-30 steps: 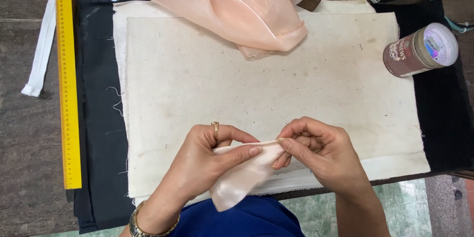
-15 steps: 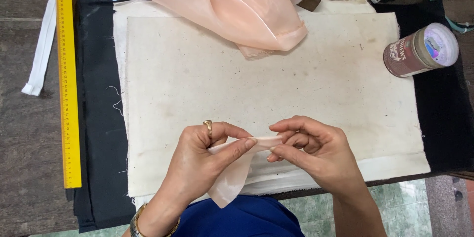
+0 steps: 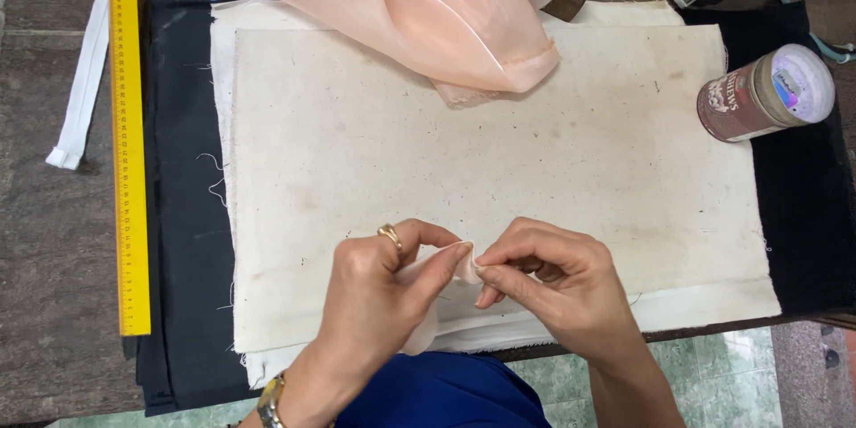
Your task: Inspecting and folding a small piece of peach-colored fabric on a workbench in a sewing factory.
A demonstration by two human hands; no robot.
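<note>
A small fabric strip (image 3: 426,325) is pinched shut by left hand (image 3: 379,290) and right hand (image 3: 557,281); peach cloth (image 3: 428,9) at 12 o'clock lies untouched.

table (image 3: 53,303): dark, mottled brown top, bare to the left of my fingers and running up past them.
black cloth (image 3: 183,214): spread over the table, showing left of my fingers and again far to the right.
cream pad (image 3: 535,169): stained, speckled sheet on the black cloth, stretching away in front of my fingers; frayed threads along its near and left edges.
floor (image 3: 740,374): pale green marbled tiles, below and right of my fingers, past the table edge.
light: soft and even, with faint shadows only.
</note>
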